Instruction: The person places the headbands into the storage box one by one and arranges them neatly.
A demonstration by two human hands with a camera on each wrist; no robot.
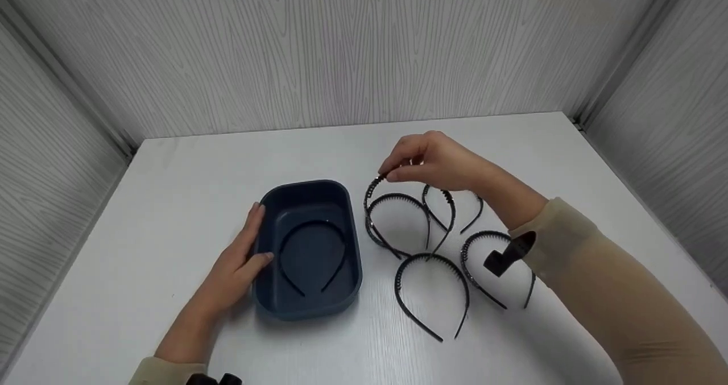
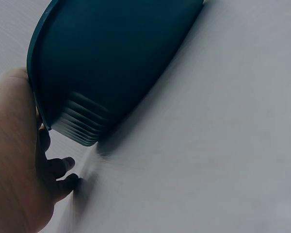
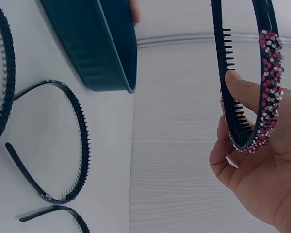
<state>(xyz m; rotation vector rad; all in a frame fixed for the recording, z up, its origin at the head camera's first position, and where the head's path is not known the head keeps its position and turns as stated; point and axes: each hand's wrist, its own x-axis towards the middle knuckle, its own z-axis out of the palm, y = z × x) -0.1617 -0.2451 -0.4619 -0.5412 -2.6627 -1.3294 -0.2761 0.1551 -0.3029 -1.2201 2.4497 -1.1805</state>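
My left hand (image 1: 236, 268) grips the left side of a dark blue plastic bin (image 1: 310, 312), its thumb over the rim. One black headband (image 1: 313, 223) lies in the bin. To the right of the bin, my right hand (image 1: 438, 160) pinches another headband (image 3: 270, 82) and holds it up, its ends pointing down. In the right wrist view this one is black, with pink and white beads outside and comb teeth inside. From the head camera, it overlaps a headband (image 1: 398, 195) behind it.
More black toothed headbands lie on the white table (image 1: 170, 214): one near the front (image 1: 432, 255), one at the right (image 1: 483, 234) partly behind the right sleeve, one at the back (image 1: 480, 206) partly behind the right hand. Grey wood-grain panels (image 1: 341, 55) enclose the table.
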